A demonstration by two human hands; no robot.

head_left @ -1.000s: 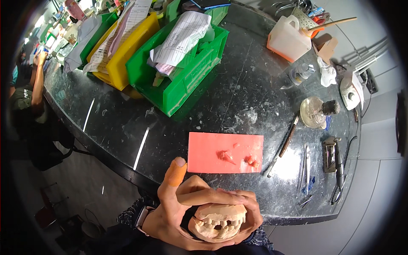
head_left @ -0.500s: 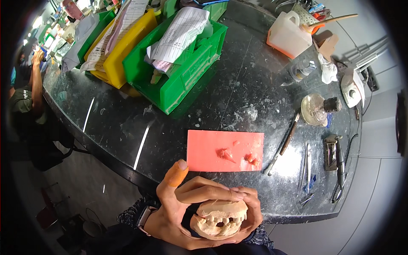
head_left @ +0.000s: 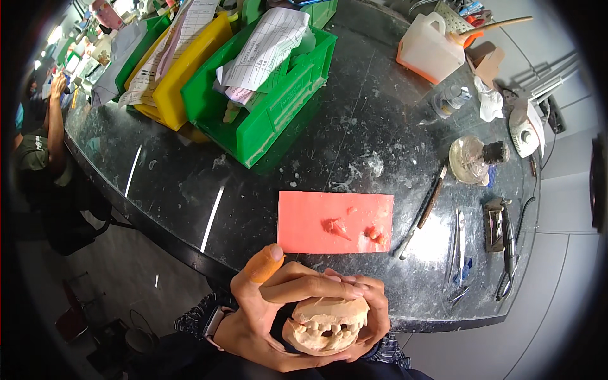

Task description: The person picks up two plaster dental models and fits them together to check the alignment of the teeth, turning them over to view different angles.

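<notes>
Between my two hands I hold a beige plaster dental model (head_left: 329, 325), upper and lower arches set together, with gaps in the row of teeth. My left hand (head_left: 266, 316) wraps it from the left and over the top, its thumb raised and wearing an orange cover. My right hand (head_left: 377, 315) curls round the model's right side, with part of its fingers hidden. Just beyond the hands lies a pink wax sheet (head_left: 301, 221) bearing a few red wax lumps (head_left: 339, 228).
A wax knife (head_left: 432, 202), slim metal tools (head_left: 457, 247) and a handpiece (head_left: 507, 244) lie to the right. Behind them stand a glass spirit burner (head_left: 467, 159) and a white jug (head_left: 430, 50). Green (head_left: 278, 120) and yellow bins (head_left: 171, 104) with papers occupy the far left. Another person's arm (head_left: 56, 123) shows there.
The raised left thumb has shifted slightly down and right. Both hands keep hold of the dental model, which looks almost unmoved.
</notes>
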